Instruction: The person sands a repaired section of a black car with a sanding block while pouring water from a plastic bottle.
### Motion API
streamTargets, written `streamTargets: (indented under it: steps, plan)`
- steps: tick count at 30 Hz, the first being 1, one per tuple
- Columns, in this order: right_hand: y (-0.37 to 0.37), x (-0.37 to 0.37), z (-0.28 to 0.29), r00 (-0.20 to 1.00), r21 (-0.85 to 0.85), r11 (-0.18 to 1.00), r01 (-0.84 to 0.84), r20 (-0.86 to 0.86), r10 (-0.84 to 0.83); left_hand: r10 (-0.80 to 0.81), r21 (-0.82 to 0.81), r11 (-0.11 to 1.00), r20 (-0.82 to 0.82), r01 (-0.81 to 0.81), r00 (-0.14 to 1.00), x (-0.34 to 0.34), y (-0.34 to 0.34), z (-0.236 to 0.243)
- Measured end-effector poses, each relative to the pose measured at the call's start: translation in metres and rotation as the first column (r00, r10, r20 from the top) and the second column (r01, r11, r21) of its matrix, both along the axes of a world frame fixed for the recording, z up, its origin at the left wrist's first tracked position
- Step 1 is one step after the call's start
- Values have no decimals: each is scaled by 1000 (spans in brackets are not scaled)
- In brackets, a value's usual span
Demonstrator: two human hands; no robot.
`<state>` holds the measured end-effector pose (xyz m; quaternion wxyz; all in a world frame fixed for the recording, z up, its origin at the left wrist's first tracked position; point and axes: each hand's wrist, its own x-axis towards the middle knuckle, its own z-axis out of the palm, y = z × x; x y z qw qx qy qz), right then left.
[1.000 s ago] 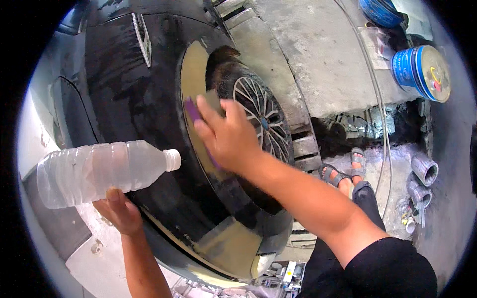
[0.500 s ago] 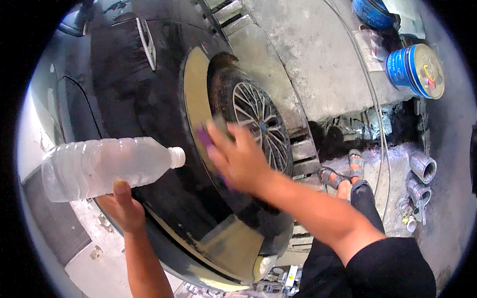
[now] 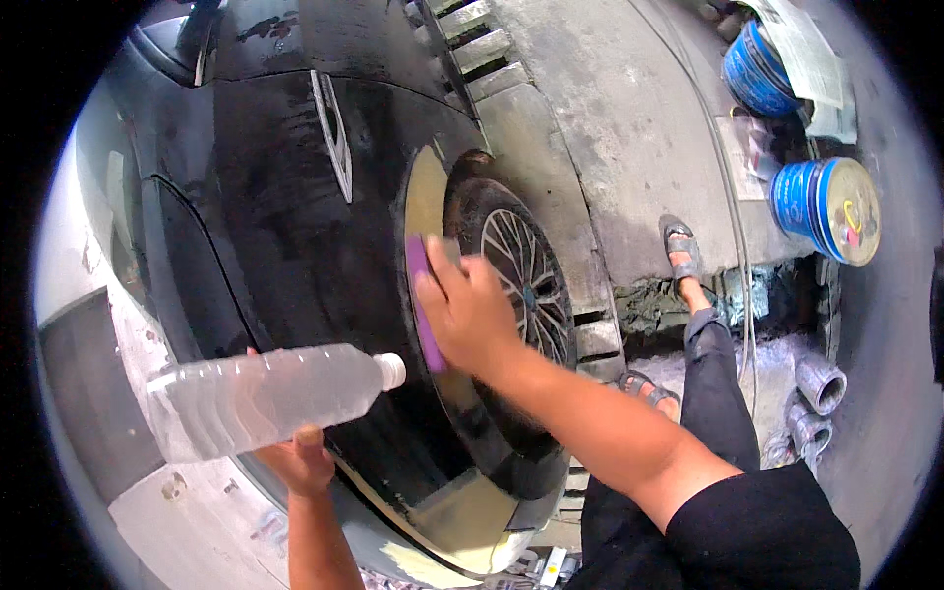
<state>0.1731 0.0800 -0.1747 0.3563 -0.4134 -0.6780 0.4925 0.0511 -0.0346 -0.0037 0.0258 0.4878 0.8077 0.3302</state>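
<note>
My left hand (image 3: 305, 462) grips a clear plastic bottle (image 3: 246, 408) that lies horizontally over the black car's body (image 3: 300, 236), its white cap pointing right. My right hand (image 3: 467, 310) holds a purple block (image 3: 427, 324) against the tan filler strip (image 3: 425, 197) curving along the wheel arch; fingers cover part of the block. The tire and spoked wheel (image 3: 526, 261) are just right of that hand, partly behind my forearm. A silver trim piece (image 3: 344, 162) sits on the car above. Another tan patch (image 3: 467, 521) shows lower on the body.
A concrete ledge (image 3: 629, 128) with loose cables runs beside the car, above a dark broken gap. Two blue buckets (image 3: 796, 206), paper sheets (image 3: 806, 59) and metal cylinders (image 3: 816, 383) are at the right. My sandalled feet (image 3: 678, 251) stand apart, one up on the ledge.
The view has shifted, so the car sits lower and further right. One foot has stepped forward onto the ledge. The purple block has moved back and forth along the arch.
</note>
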Motion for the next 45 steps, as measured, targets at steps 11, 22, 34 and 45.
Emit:
streamTargets:
  steps: [11,22,34,45]
  plan:
    - [43,-20,0,996,-323,943,-83,-43,73,-52,-96,994,24,55,998,-44,30,13]
    - [68,-34,-7,998,-346,937,-41,36,57,-101,-115,989,-76,91,992,-70,79,12]
    - [72,-42,-12,997,-333,943,24,75,1,-37,-88,995,61,42,997,-58,85,13]
    - [40,-24,-8,999,-362,932,4,43,12,-127,-184,977,-102,106,987,-74,73,17]
